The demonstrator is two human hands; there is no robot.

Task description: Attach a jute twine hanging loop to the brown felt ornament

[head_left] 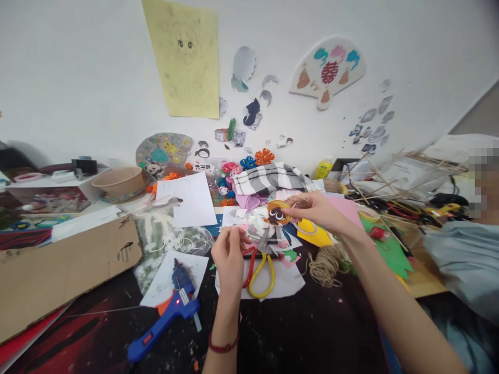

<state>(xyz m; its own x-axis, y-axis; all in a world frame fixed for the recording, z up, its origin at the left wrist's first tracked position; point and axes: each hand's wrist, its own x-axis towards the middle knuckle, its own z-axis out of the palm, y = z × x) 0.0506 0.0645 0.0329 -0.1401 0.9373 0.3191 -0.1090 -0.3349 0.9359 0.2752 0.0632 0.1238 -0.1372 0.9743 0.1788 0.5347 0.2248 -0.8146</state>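
My right hand [314, 210] pinches a small brown and yellow paper cutout [277, 213] with big cartoon eyes, held up over a heap of paper scraps [253, 223]. Left of it, my left hand [230, 254] is closed with its fingers curled by the scraps; whatever they hold, if anything, is hidden. Scissors with one red and one yellow handle [262, 275] lie between my hands on a white sheet [286, 288], blades pointing away from me. A ball of twine [325, 266] rests below my right forearm.
A blue glue gun [166, 322] with a lit red light lies at left on paper. Beyond it are a cardboard piece [70, 275] and a plastic bag [156, 234]. Checked cloth [273, 179] and pipe-cleaner flowers [265, 157] stand at the back. Another person's sleeve [460, 249] is at right.
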